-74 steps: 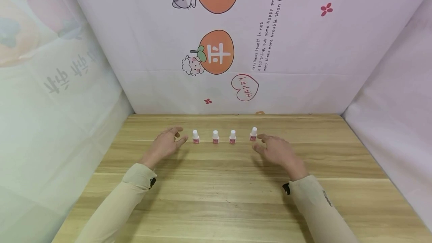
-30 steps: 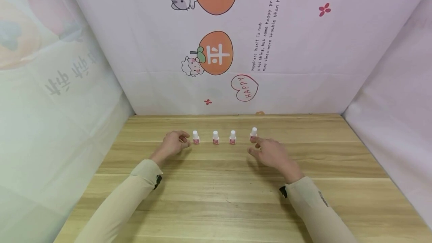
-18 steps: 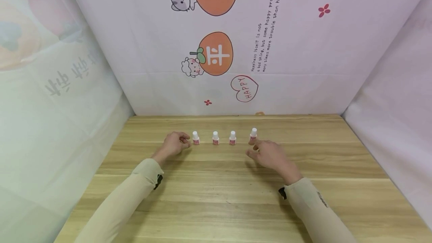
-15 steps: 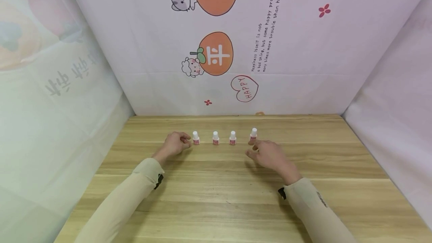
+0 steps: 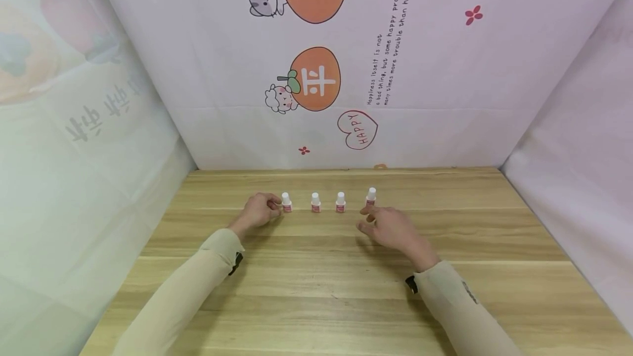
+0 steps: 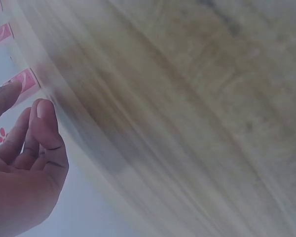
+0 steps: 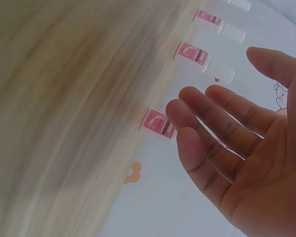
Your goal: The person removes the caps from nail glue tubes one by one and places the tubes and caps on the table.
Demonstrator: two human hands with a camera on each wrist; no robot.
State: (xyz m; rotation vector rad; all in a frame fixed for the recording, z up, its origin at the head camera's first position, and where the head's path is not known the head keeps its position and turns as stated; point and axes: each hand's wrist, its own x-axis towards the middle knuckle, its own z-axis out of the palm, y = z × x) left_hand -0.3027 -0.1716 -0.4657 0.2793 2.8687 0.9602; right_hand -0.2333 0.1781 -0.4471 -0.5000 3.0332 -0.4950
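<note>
Several small white-capped bottles with pink labels stand upright in a row on the wooden table. My left hand (image 5: 259, 211) is at the left side of the leftmost bottle (image 5: 287, 204), fingers loosely bent. In the left wrist view its thumb overlaps that bottle's pink label (image 6: 29, 78), with a gap between thumb and fingers. My right hand (image 5: 393, 228) is just in front of the rightmost bottle (image 5: 371, 195), palm empty, thumb and fingers spread apart. Its fingertips overlap that bottle's label (image 7: 155, 122) in the right wrist view.
Two middle bottles, one left (image 5: 316, 203) and one right (image 5: 340, 203), stand between the hands. Behind the wooden table (image 5: 316, 290) rises a white printed cloth wall (image 5: 435, 98). Cloth walls also close off the left and right sides.
My left hand has moved right, up to the leftmost bottle, its fingers bending more. My right hand has shifted left and slightly nearer me, across the rightmost bottle's front. The bottles stay in place.
</note>
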